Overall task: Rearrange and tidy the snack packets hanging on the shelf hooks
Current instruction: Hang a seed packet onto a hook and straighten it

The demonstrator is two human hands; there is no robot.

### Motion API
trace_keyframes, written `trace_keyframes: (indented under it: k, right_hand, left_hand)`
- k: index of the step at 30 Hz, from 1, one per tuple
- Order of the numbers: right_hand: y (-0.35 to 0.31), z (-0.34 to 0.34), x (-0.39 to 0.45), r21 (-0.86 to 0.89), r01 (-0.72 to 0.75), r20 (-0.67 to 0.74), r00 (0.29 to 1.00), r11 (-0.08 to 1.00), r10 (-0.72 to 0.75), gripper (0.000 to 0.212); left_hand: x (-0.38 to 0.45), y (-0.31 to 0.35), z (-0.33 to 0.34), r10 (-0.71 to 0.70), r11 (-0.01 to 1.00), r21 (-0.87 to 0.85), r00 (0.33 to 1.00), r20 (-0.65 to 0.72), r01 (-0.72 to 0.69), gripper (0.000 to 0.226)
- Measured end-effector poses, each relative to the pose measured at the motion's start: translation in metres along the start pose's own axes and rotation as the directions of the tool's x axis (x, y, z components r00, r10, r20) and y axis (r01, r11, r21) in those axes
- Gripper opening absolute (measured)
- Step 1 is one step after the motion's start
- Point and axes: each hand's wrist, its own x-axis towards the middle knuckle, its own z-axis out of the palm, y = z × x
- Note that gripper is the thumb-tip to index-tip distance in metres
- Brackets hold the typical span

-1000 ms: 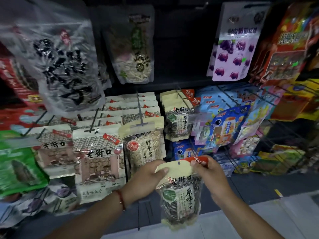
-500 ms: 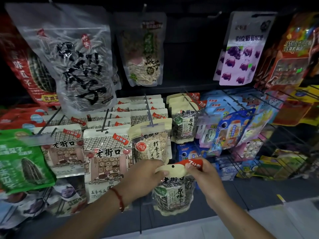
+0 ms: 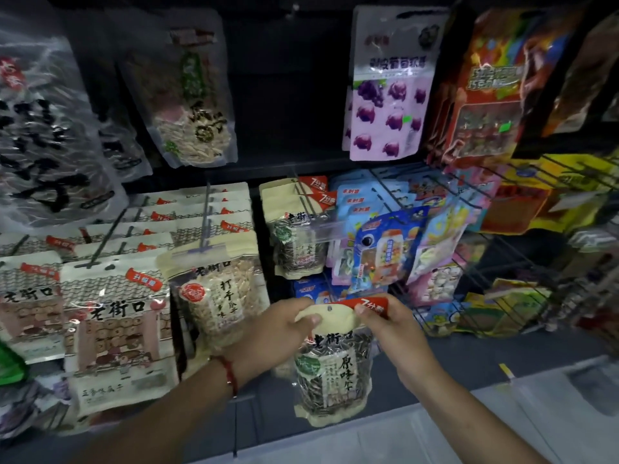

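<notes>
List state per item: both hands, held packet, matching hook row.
left hand: pinches held packet's top left corner
right hand: pinches its top right corner
sunflower seed packet: off hook, upright, hang hole free
matching packets: hanging on hook

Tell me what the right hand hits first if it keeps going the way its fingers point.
The right hand points up and left, pinching the seed packet. Straight on, it probably meets the blue packets just above; depth is unclear.
</notes>
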Motion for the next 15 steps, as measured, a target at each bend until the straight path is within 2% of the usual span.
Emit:
trace_keyframes:
  k: [3,6,10,12,15]
  right_hand:
    - [0.002,-0.030,0.011,0.016,-0.013,-0.006,1.000,1.000,0.013,0.009]
    - [0.005,-0.057,0.021,0.014,-0.014,-0.007,1.000,1.000,0.014,0.012]
    - [0.007,-0.082,0.030,0.064,-0.042,0.014,0.999,0.997,0.041,0.015]
    - [0.008,-0.090,0.032,0.078,-0.055,0.031,0.998,0.995,0.053,0.014]
    - [0.013,-0.098,0.032,0.071,-0.062,0.075,0.996,0.996,0.057,0.017]
  left_hand:
    - [0.017,0.021,0.023,0.011,1.000,-0.026,1.000,-0.013,-0.011,0.024]
    - [0.034,0.032,0.043,0.018,0.997,-0.068,0.999,-0.037,-0.020,0.013]
    - [0.052,0.041,0.065,-0.041,0.996,-0.088,0.997,-0.065,0.035,0.023]
    - [0.057,0.048,0.072,-0.060,0.988,-0.144,0.993,-0.100,0.045,0.011]
    - [0.063,0.056,0.077,-0.099,0.981,-0.179,0.989,-0.111,0.078,0.005]
